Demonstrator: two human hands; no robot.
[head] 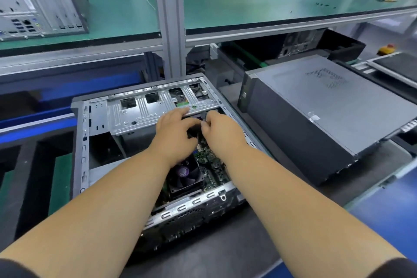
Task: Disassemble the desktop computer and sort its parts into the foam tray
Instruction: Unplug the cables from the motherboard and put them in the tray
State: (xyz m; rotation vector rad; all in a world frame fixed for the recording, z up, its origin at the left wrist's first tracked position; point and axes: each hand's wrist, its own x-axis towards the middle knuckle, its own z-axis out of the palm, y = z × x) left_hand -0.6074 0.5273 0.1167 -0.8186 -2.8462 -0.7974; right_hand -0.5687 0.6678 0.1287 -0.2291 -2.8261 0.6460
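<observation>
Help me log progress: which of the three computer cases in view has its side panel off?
The case in front, under both hands: its fan and motherboard show. The dark one to its right is closed; the shelf one shows only its rear.

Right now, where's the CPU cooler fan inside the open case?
In the head view, the cooler fan sits low in the open case, near its front edge, just under the left forearm and left of the green motherboard.
</observation>
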